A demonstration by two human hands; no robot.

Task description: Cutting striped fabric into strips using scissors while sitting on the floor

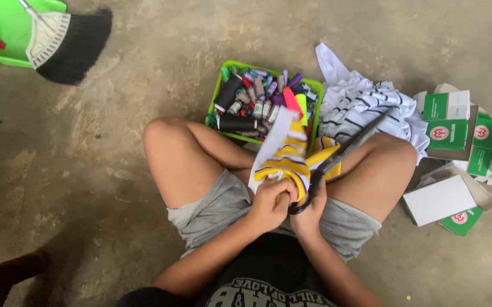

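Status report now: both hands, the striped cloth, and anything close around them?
Left hand grips yellow-purple striped cloth. Right hand holds black scissors, blades beside the cloth. Green basket of thread spools just ahead, between the knees.

One head-worn camera looks steeply down, close over the lap and floor [86, 170].

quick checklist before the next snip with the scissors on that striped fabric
1. Left hand grips the yellow, purple and white striped fabric: ok.
2. Right hand is in the handles of the scissors: ok.
3. Blades point away from the body, toward the white striped cloth: ok.
4. Left-hand fingers are off the blade line: cannot tell, hands overlap.
5. Blades open or shut: cannot tell, blurred.
6. Green basket of thread spools sits past the knees, apart from the blades: ok.
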